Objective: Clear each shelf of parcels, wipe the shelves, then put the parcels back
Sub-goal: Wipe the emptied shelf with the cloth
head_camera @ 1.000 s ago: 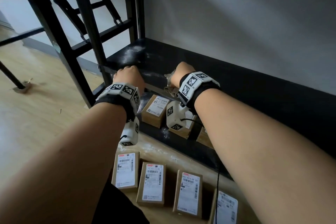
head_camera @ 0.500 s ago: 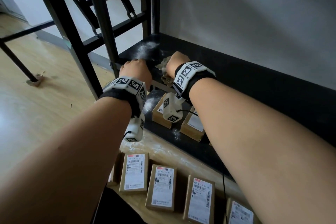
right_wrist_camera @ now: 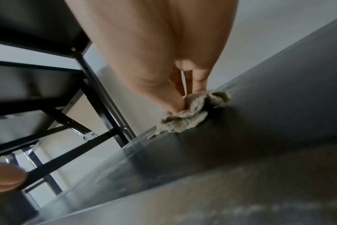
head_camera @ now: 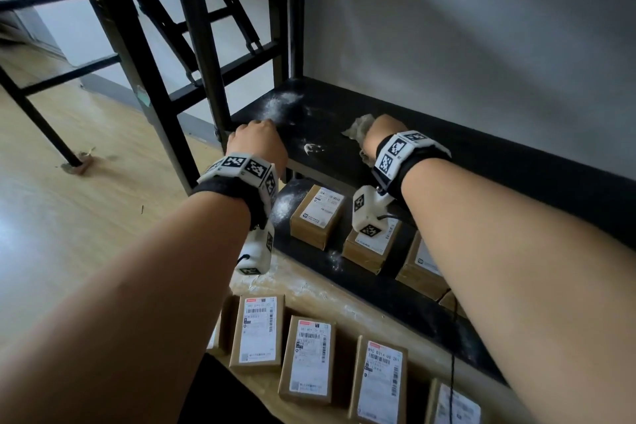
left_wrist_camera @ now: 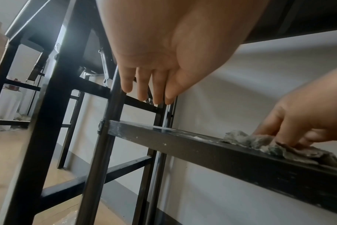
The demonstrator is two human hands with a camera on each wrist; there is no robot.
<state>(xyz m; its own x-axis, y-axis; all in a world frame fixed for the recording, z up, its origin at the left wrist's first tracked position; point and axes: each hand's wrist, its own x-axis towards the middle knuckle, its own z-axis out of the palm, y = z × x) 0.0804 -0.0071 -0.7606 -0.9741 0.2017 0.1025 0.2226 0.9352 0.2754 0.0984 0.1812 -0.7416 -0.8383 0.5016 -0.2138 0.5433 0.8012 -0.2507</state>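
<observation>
The black shelf carries no parcels and has white dust near its left end. My right hand pinches a grey rag and presses it on the shelf; the right wrist view shows thumb and fingers bunched on the rag. My left hand is at the shelf's front left corner. In the left wrist view its fingers hang relaxed above the front rail, holding nothing. Brown labelled parcels sit on the lower shelf, and several more parcels lie in a row on the floor.
A black upright post stands just left of my left hand, with cross bars behind it. A grey wall closes the back of the shelf. Wooden floor stretches to the left, where another black frame leg stands.
My right hand has slid the rag to the right along the shelf, away from my left hand. My left hand has stayed at the front left corner.
</observation>
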